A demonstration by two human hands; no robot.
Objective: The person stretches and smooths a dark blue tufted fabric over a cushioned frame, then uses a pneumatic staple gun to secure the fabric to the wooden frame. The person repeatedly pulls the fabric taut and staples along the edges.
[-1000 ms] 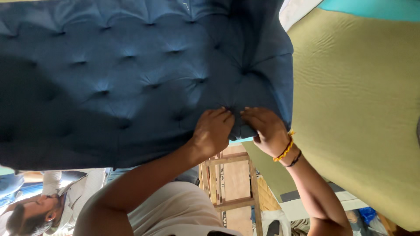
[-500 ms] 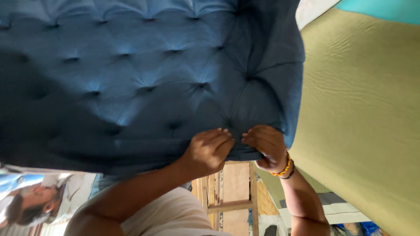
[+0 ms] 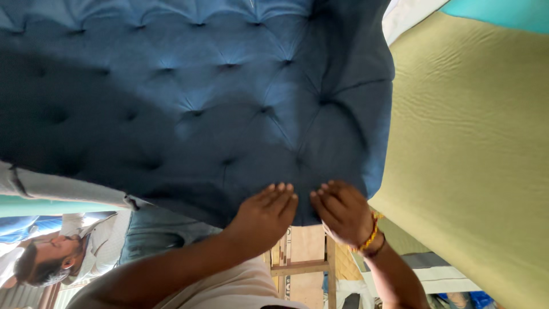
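A large dark blue button-tufted upholstered panel (image 3: 189,97) fills most of the view. Both my hands rest on its lower edge, side by side and almost touching. My left hand (image 3: 264,216) lies with fingers together over the blue fabric at the rim. My right hand (image 3: 341,210), with a yellow bead bracelet and a dark band at the wrist, grips the same rim just to the right. Thumbs are hidden behind the edge.
An olive-green padded surface (image 3: 474,154) slopes along the right side, with a teal patch (image 3: 503,11) above it. Another person (image 3: 63,252) in a light shirt is at lower left. A wooden frame (image 3: 306,266) shows below my hands.
The blue panel has slid right and down in view. My hands stay on its lower edge, and their fingers have gone from curled to flatter.
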